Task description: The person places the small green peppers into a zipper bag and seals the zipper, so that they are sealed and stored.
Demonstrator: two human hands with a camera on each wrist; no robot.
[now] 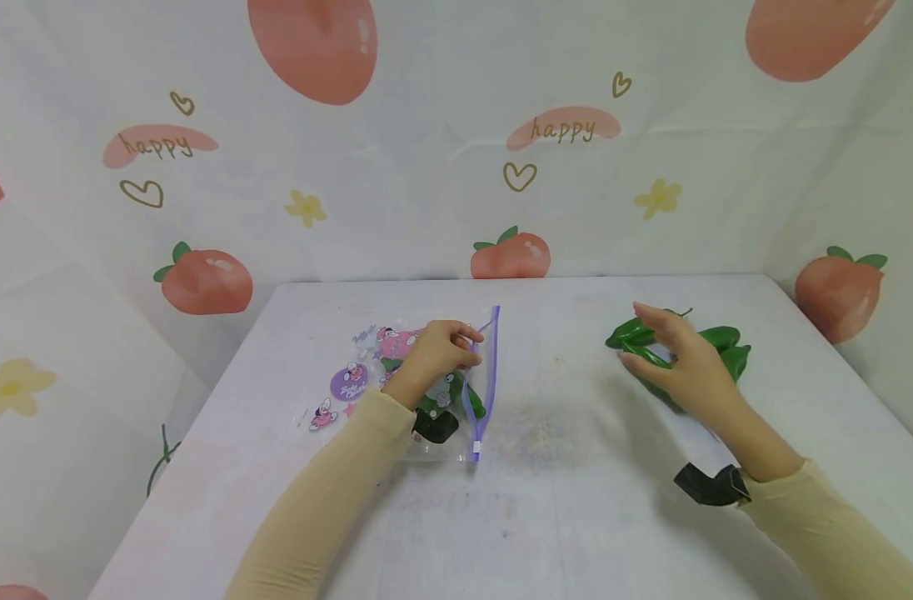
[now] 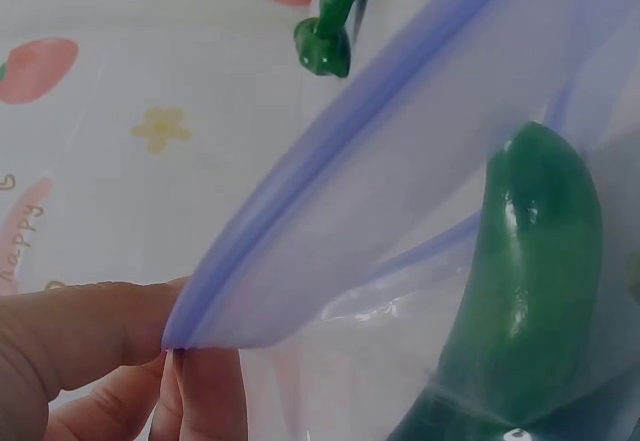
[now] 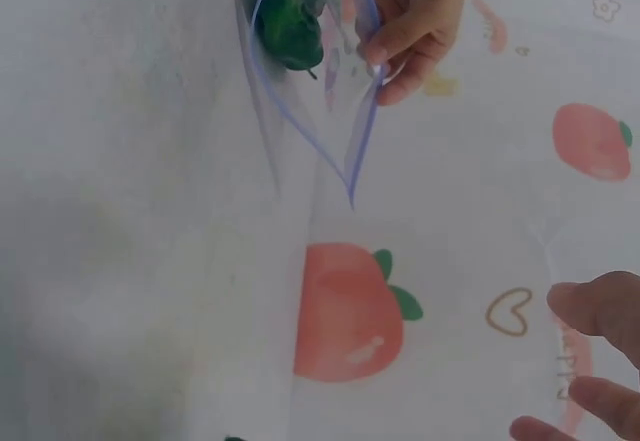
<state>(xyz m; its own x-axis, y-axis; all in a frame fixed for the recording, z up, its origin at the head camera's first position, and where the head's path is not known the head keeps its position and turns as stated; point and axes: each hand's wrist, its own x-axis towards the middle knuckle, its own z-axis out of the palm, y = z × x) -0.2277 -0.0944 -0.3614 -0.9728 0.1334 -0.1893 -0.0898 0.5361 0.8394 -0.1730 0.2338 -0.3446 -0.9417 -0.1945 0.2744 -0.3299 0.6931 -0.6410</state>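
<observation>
On the left of the table lies a clear zip bag (image 1: 349,383) with cartoon prints and a purple zip edge (image 1: 494,358). My left hand (image 1: 437,358) pinches one side of that edge between thumb and fingers, and the mouth gapes. Inside the bag are green peppers; one long, glossy pepper (image 2: 530,271) shows near the mouth in the left wrist view. My right hand (image 1: 685,367) hovers over a group of green peppers (image 1: 734,358) at the right, its thumb and fingers spread and holding nothing. Part of that group is hidden behind the hand.
The white table (image 1: 561,517) has faint dark smudges near its middle. A cloth backdrop (image 1: 426,192) printed with peaches, hearts and flowers hangs behind and at the sides. A black strap piece (image 1: 711,485) sits at the right wrist, another (image 1: 436,427) at the left.
</observation>
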